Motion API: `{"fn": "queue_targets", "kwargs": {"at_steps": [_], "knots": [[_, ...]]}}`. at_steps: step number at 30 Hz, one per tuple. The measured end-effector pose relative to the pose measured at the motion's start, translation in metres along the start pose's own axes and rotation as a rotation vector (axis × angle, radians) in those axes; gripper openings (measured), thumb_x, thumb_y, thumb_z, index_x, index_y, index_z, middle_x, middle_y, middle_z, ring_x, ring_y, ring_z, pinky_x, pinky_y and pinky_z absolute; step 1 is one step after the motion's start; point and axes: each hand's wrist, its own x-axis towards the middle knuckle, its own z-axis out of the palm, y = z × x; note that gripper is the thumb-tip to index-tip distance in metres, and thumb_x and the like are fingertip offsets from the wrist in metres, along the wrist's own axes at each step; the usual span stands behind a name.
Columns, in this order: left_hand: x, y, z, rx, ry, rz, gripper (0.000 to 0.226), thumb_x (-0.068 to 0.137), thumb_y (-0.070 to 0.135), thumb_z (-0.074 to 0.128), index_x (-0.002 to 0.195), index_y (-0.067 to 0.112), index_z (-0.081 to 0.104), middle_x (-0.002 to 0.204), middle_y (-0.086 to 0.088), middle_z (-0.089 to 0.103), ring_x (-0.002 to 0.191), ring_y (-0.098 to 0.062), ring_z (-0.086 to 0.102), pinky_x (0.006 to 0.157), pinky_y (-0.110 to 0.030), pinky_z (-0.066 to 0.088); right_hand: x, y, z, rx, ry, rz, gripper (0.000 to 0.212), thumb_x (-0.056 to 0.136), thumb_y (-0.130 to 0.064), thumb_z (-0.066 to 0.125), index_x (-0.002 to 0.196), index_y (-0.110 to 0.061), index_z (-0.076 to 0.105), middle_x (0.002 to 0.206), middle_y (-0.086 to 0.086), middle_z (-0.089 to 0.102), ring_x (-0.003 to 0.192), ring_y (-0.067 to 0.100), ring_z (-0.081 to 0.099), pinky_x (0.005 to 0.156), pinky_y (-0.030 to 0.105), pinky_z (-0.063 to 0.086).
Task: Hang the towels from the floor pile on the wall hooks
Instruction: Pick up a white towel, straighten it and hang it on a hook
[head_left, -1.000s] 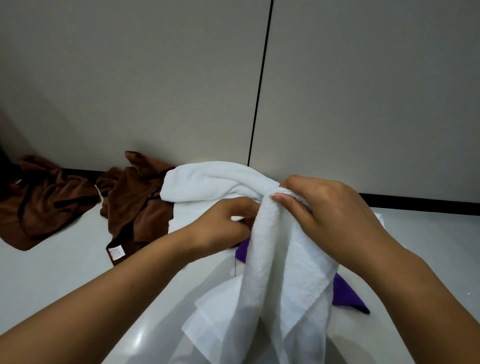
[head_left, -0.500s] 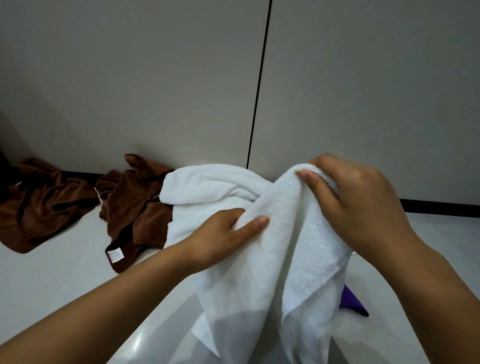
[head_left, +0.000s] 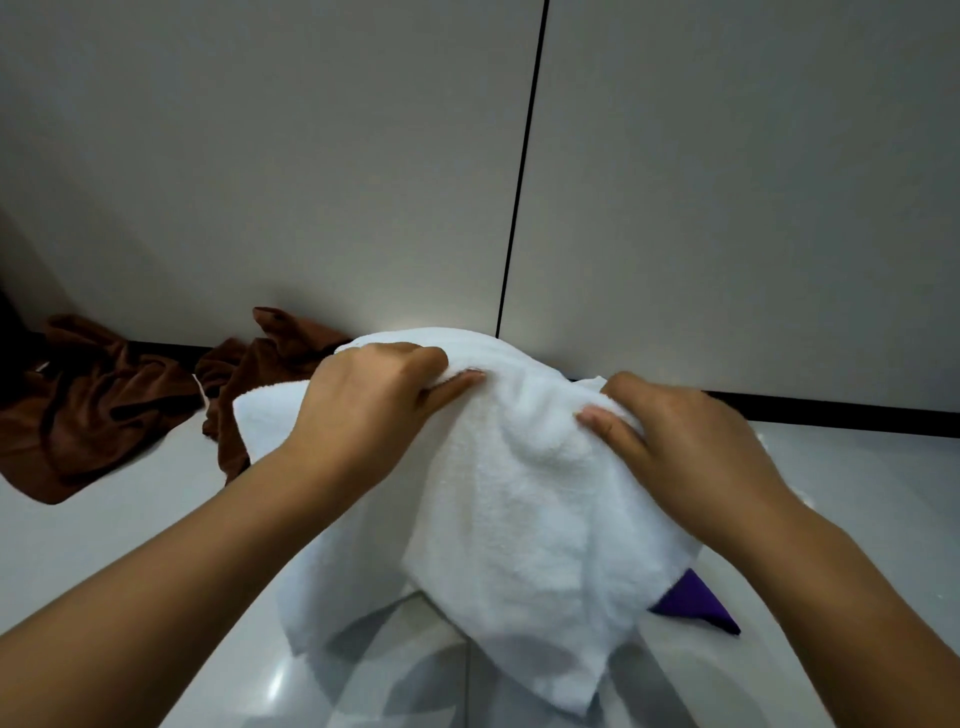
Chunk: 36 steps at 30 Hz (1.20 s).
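Note:
A white towel (head_left: 519, 499) hangs in front of me, lifted off the glossy floor. My left hand (head_left: 374, 405) grips its upper edge on the left, fingers curled into the cloth. My right hand (head_left: 675, 431) pinches the upper edge on the right, thumb on the near side. The towel drapes down between and below my forearms. A purple towel (head_left: 696, 605) lies on the floor under it, mostly hidden. Two brown towels lie crumpled by the wall, one (head_left: 83, 405) at far left, the other (head_left: 260, 364) partly behind the white towel. No wall hooks are in view.
A grey panelled wall (head_left: 727, 208) with a dark vertical seam (head_left: 522, 171) stands straight ahead, with a black skirting strip (head_left: 831, 410) at its foot. The pale shiny floor (head_left: 104, 545) stretches left and right of the towels.
My hands have moved apart along the white towel's upper edge and spread it wider. The left hand rose and now grips the edge instead of resting on the cloth.

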Motion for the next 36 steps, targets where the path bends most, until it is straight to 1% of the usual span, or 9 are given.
{"fn": "queue_targets", "kwargs": {"at_steps": [6, 9, 13, 17, 21, 26, 29, 33, 36], "knots": [[0.007, 0.011, 0.006, 0.071, 0.084, 0.248, 0.045, 0.087, 0.040, 0.047, 0.051, 0.013, 0.041, 0.045, -0.003, 0.036, 0.034, -0.025, 0.033, 0.044, -0.019, 0.019, 0.004, -0.025, 0.031, 0.281, -0.071, -0.069, 0.029, 0.092, -0.048, 0.046, 0.111, -0.025, 0.047, 0.102, -0.009, 0.053, 0.095, 0.012, 0.052, 0.078, 0.031, 0.043], [0.008, 0.014, 0.005, 0.093, 0.108, 0.261, 0.045, 0.087, 0.039, 0.046, 0.052, 0.011, 0.047, 0.045, -0.004, 0.042, 0.034, -0.025, 0.035, 0.045, -0.019, 0.018, 0.010, -0.037, 0.039, 0.420, -0.024, -0.067, 0.017, 0.095, -0.040, 0.047, 0.086, -0.024, 0.046, 0.083, -0.011, 0.052, 0.078, 0.003, 0.051, 0.070, 0.023, 0.042], [0.008, 0.008, 0.003, 0.106, 0.144, 0.238, 0.043, 0.085, 0.039, 0.049, 0.052, 0.012, 0.045, 0.045, -0.004, 0.040, 0.039, -0.019, 0.026, 0.046, -0.020, 0.016, 0.015, -0.048, 0.044, 0.766, 0.063, 0.149, 0.034, 0.099, -0.022, 0.043, 0.065, -0.025, 0.038, 0.056, -0.009, 0.041, 0.052, -0.007, 0.046, 0.053, 0.009, 0.036], [0.008, 0.008, 0.005, 0.108, 0.165, 0.179, 0.042, 0.084, 0.041, 0.049, 0.054, 0.018, 0.030, 0.043, -0.001, 0.033, 0.042, -0.017, 0.020, 0.048, -0.016, 0.002, 0.021, -0.056, 0.049, 0.853, 0.057, 0.320, 0.029, 0.100, -0.026, 0.035, 0.073, -0.017, 0.038, 0.063, -0.005, 0.043, 0.058, 0.007, 0.043, 0.055, 0.022, 0.033], [0.009, 0.005, 0.005, 0.081, 0.168, 0.104, 0.044, 0.083, 0.043, 0.048, 0.057, 0.018, 0.022, 0.052, 0.007, 0.018, 0.044, -0.019, 0.019, 0.053, -0.011, 0.002, 0.019, -0.058, 0.049, 0.620, 0.128, 0.187, 0.027, 0.101, -0.032, 0.028, 0.080, -0.016, 0.034, 0.063, -0.004, 0.043, 0.069, 0.023, 0.051, 0.064, 0.036, 0.039], [0.001, 0.002, 0.009, 0.010, 0.086, 0.107, 0.044, 0.083, 0.045, 0.046, 0.056, 0.018, 0.023, 0.051, 0.009, 0.019, 0.043, -0.016, 0.020, 0.050, -0.010, 0.003, 0.013, -0.036, 0.058, 0.165, 0.206, 0.000, 0.034, 0.100, -0.039, 0.028, 0.093, -0.012, 0.047, 0.068, 0.001, 0.057, 0.064, 0.025, 0.059, 0.054, 0.036, 0.046], [-0.005, 0.002, 0.022, -0.047, 0.036, 0.117, 0.046, 0.083, 0.047, 0.046, 0.057, 0.018, 0.022, 0.051, 0.010, 0.019, 0.042, -0.014, 0.021, 0.045, -0.012, 0.003, 0.012, -0.015, 0.072, -0.006, 0.356, -0.182, 0.052, 0.101, -0.041, 0.023, 0.077, -0.009, 0.056, 0.051, 0.000, 0.053, 0.040, 0.021, 0.051, 0.035, 0.026, 0.032], [-0.012, 0.000, 0.049, -0.021, -0.017, 0.192, 0.044, 0.084, 0.045, 0.045, 0.058, 0.018, 0.022, 0.043, 0.002, 0.030, 0.033, -0.022, 0.031, 0.044, -0.018, 0.011, 0.017, 0.010, 0.094, -0.118, 0.452, -0.314, 0.059, 0.102, -0.041, 0.016, 0.067, -0.010, 0.053, 0.048, 0.000, 0.047, 0.034, 0.020, 0.044, 0.036, 0.021, 0.024], [-0.008, -0.008, 0.067, 0.004, -0.092, 0.231, 0.044, 0.084, 0.046, 0.045, 0.057, 0.019, 0.023, 0.041, -0.001, 0.041, 0.031, -0.024, 0.038, 0.044, -0.015, 0.004, 0.032, 0.023, 0.110, -0.172, 0.476, -0.383, 0.052, 0.102, -0.040, 0.019, 0.068, -0.012, 0.047, 0.046, 0.002, 0.044, 0.032, 0.021, 0.041, 0.039, 0.020, 0.019]]}}
